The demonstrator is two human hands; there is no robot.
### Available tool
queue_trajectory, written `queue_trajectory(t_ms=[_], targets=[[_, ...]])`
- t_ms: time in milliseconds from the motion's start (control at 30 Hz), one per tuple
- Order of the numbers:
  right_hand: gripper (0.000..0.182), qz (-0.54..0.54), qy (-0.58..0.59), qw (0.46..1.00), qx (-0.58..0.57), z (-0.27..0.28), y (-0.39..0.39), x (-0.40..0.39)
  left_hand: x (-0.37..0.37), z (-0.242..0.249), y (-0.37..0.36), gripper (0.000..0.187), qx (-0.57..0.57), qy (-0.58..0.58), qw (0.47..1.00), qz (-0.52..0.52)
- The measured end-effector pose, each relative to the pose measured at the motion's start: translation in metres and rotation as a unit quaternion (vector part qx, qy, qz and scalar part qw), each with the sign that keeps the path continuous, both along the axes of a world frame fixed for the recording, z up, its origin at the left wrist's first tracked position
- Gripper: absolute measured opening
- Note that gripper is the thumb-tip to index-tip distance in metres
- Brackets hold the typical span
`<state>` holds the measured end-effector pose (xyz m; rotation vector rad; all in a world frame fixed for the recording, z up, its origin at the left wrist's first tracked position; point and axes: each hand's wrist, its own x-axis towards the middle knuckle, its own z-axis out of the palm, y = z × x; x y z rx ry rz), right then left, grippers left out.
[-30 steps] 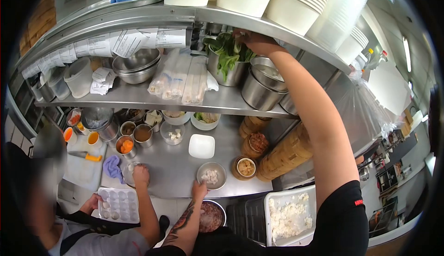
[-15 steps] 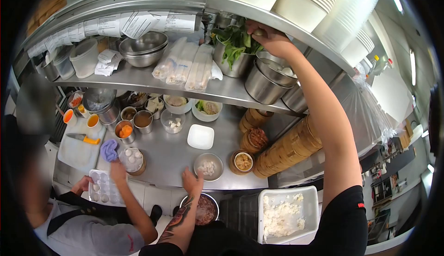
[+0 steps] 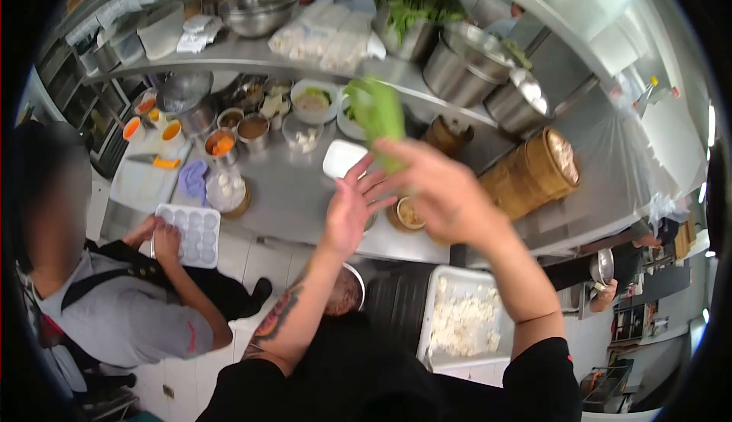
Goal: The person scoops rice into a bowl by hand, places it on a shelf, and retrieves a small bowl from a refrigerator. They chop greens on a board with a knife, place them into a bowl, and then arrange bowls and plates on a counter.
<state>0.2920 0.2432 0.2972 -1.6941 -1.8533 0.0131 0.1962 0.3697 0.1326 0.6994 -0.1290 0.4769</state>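
My right hand (image 3: 442, 186) is raised over the steel counter, its fingers closed on a leafy green vegetable (image 3: 379, 109) that is blurred by motion. Close beside it, my left hand (image 3: 348, 212) is open, with fingers spread and palm turned up. Just behind the left fingers lies a white square dish (image 3: 341, 160). A small bamboo steamer (image 3: 409, 215) with food is partly covered by my right hand. The metal bowl on the counter is almost wholly hidden by my hands. More greens (image 3: 419, 6) stand in a steel pot (image 3: 408, 39) on the shelf.
At left, a co-worker (image 3: 130, 300) holds a white tray with round hollows (image 3: 191, 235). Stacked bamboo steamers (image 3: 526, 178) lean at right. Below the counter are a white bin of pale food pieces (image 3: 435, 357) and a bowl of meat (image 3: 345, 292). An orange-handled knife (image 3: 164, 162) lies on a cutting board.
My right hand has come down from the shelf pot with a leafy green. My left hand has left the metal bowl and risen, opening palm up. The co-worker's hands are now together at the tray.
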Motion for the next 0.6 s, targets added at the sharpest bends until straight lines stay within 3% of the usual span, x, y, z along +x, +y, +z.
queue_trajectory(t_ms=[33,100,167,200,267,300,367,433,467,500,533,600], targets=[[0.046,0.015,-0.021,0.996,-0.084,-0.044,-0.009,-0.006,-0.014,-0.008,-0.005,0.079,-0.037,0.001,0.998,-0.042],[0.067,0.018,-0.091,0.988,-0.121,-0.104,-0.023,-0.046,-0.044,-0.045,-0.01,0.072,-0.079,0.024,0.99,-0.112],[0.062,0.045,0.06,0.989,-0.124,-0.159,-0.048,-0.065,-0.083,-0.129,-0.023,0.062,-0.098,0.23,0.968,-0.006],[0.06,0.043,0.138,0.981,-0.13,-0.179,-0.057,-0.069,-0.109,-0.154,-0.028,0.048,-0.109,0.304,0.946,-0.001],[0.056,-0.085,0.216,0.969,-0.082,-0.247,-0.065,-0.06,-0.154,-0.188,-0.048,0.024,-0.128,0.42,0.898,0.025],[0.054,-0.199,0.242,0.946,-0.087,-0.285,-0.062,-0.052,-0.174,-0.202,-0.056,0.015,-0.135,0.463,0.875,0.044],[0.059,-0.397,0.341,0.846,-0.105,-0.33,-0.042,-0.028,-0.204,-0.231,-0.065,0.015,-0.237,0.451,0.859,0.054],[0.053,-0.508,0.276,0.815,-0.013,-0.404,-0.015,0.002,-0.217,-0.232,-0.068,0.016,-0.273,0.433,0.858,0.043],[0.053,-0.514,0.277,0.812,-0.01,-0.404,-0.003,0.006,-0.22,-0.228,-0.071,0.017,-0.258,0.436,0.861,0.052],[0.046,-0.511,0.474,0.717,-0.016,-0.402,0.009,0.008,-0.223,-0.227,-0.072,0.019,-0.243,0.438,0.863,0.061],[0.039,-0.482,0.648,0.589,-0.017,-0.402,0.019,0.005,-0.226,-0.229,-0.071,0.019,-0.237,0.44,0.865,0.053],[0.034,-0.488,0.666,0.563,0.036,-0.431,0.029,-0.001,-0.235,-0.236,-0.067,0.023,-0.243,0.459,0.854,0.018]])
